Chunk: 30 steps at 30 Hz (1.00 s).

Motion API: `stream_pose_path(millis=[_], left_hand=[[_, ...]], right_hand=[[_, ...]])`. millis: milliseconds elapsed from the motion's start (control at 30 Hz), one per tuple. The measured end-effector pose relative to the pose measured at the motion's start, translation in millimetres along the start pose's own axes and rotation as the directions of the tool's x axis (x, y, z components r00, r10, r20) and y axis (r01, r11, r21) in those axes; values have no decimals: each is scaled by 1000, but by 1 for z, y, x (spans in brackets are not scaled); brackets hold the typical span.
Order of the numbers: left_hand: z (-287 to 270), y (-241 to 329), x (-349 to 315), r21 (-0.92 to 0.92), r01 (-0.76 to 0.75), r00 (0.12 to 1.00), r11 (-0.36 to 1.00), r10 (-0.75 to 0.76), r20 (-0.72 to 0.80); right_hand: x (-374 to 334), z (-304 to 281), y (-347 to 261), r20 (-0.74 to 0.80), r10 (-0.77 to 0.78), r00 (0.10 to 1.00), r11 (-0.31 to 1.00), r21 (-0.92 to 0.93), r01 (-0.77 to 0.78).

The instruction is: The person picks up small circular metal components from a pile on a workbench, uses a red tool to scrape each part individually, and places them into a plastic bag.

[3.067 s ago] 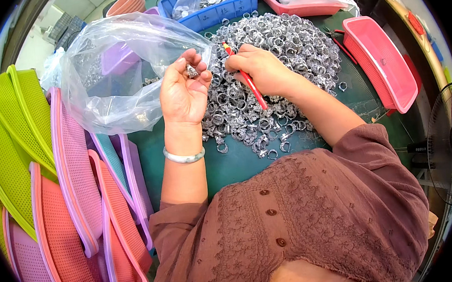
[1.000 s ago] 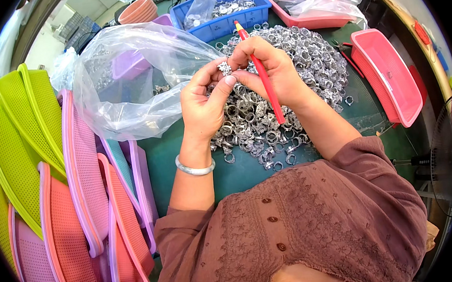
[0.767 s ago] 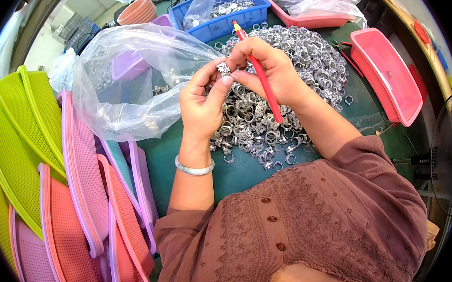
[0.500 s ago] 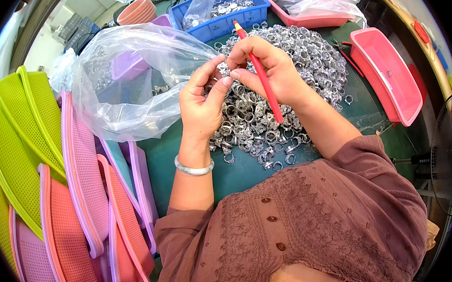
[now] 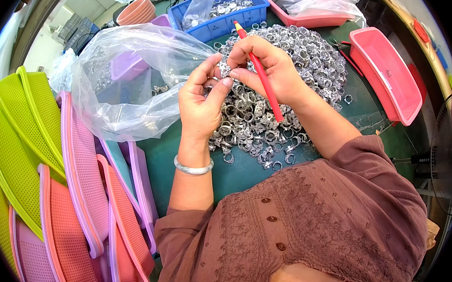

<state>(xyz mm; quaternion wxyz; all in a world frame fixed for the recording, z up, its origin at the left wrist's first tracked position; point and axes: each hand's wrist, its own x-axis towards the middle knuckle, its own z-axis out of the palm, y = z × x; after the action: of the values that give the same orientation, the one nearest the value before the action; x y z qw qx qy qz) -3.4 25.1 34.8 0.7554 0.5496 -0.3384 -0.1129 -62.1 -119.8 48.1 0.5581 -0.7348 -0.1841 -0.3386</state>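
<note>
A small silver-coloured ring (image 5: 224, 68) with a textured face is pinched at the fingertips, above the left side of a large heap of similar rings (image 5: 256, 118). My left hand (image 5: 201, 103) has its thumb against the ring's lower edge, its fingers curled beside it. The thumb and forefinger of my right hand (image 5: 281, 74) close on the ring's other side. Lying slantwise across that same hand is a red pencil (image 5: 265, 83), its yellow-banded tip pointing up and away. Part of the ring is hidden by my fingers.
Left of the heap, a clear plastic bag (image 5: 130, 116) lies open. Stacked perforated baskets (image 5: 59, 226) fill the left side. Behind stand a blue bin (image 5: 223, 28) and a pink tray (image 5: 312, 21). Red-handled pliers (image 5: 350, 59) rest near a pink basket (image 5: 389, 77) at right.
The fingers of my left hand have drawn back slightly from the ring, so more of its textured face shows. My right hand and the pencil stay almost in place.
</note>
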Motion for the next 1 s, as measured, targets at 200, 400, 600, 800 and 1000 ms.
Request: stream_pose_path(millis=[200, 400, 600, 800, 1000], left_hand=[[-2, 2, 0, -73, 66, 998, 995, -64, 28], [-2, 3, 0, -126, 111, 993, 986, -107, 40], [-2, 0, 0, -103, 133, 991, 986, -131, 29], [-2, -1, -1, -135, 180, 984, 974, -179, 25], [-3, 0, -1, -237, 239, 970, 942, -240, 23]], right_hand=[[0, 2, 1, -33, 88, 996, 990, 113, -84], [1, 0, 1, -4, 223, 975, 956, 194, -218], [1, -1, 5, -1, 303, 953, 897, 338, -285], [2, -1, 2, -18, 365, 931, 861, 386, -330], [2, -3, 1, 26, 355, 935, 869, 360, -340]])
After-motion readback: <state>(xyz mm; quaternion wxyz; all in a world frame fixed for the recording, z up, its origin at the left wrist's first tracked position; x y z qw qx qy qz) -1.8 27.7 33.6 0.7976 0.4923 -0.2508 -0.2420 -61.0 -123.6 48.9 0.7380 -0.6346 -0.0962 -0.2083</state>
